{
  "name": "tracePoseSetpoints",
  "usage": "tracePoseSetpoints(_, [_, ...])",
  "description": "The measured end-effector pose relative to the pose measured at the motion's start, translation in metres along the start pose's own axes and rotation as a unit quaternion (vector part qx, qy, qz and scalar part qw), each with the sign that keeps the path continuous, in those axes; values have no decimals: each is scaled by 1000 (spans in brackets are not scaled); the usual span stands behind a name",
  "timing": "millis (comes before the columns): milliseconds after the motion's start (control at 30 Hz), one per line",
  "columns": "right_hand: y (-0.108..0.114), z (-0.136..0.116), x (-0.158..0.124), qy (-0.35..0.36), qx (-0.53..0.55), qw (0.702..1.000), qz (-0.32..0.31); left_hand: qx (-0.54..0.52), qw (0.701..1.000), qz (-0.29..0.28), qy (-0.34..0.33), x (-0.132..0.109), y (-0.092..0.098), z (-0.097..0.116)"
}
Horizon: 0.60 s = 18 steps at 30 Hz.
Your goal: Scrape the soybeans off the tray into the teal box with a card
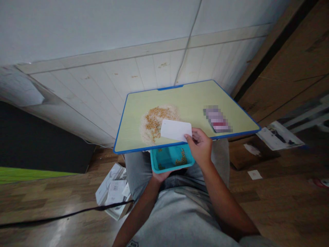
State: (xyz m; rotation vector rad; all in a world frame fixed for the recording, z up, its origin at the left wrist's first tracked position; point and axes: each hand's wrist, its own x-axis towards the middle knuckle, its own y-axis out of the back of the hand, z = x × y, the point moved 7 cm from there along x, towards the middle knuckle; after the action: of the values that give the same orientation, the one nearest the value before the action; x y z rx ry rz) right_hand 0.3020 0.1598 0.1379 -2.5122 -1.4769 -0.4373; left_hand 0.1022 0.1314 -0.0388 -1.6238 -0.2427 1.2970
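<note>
One mixed pile of rice and soybeans (156, 121) lies left on the surface (231, 103). The left hand (160, 176) grips one teal tray (171, 158) under the near edge; the right hand (202, 147) pinches one white card (176, 130). A hasty sweep could spill rice too. One phone (218, 119) sits right.

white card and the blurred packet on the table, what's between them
In the head view, only bare table top lies between the white card and the blurred packet; the right hand holding the card sits just below that stretch.
</note>
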Motion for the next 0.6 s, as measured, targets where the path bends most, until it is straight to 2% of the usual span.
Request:
tracePoseSetpoints(167, [13, -1, 3, 12, -27, 999, 44, 12, 1000, 12, 3, 3, 6, 0])
tracePoseSetpoints(400, [21, -4, 6, 36, -25, 995, 84, 99, 995, -25, -6, 5, 5, 1])
tracePoseSetpoints(600, [26, -4, 7, 42, -27, 993, 103, 130, 990, -47, -9, 6, 7, 2])
